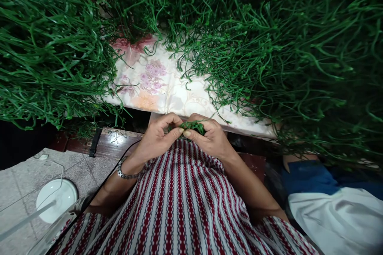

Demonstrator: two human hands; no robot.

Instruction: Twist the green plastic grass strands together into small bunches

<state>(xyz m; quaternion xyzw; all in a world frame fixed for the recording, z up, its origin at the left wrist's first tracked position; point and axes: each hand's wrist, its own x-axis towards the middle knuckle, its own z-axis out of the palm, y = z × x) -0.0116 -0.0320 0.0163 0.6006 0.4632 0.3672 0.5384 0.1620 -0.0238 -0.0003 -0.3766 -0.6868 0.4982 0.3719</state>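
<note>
Just above my lap, my left hand (158,137) and my right hand (211,137) meet with the thumb tips nearly touching. Between them is a small bunch of thin green stems (196,127), which look like plastic plant stems. My right fingers curl round most of the bunch. The left thumb and forefinger pinch its left end. The other fingers of both hands are partly hidden beneath. Beyond the hands, a table with a flowered cloth (176,97) carries a large heap of similar green stems (239,44).
Another pile of green stems (50,51) overhangs the table's left front edge. A brown wooden bench (115,147) lies below it. On the tiled floor at left stands a round white base (56,199) with a pole. At right sits a person in a white garment (338,215).
</note>
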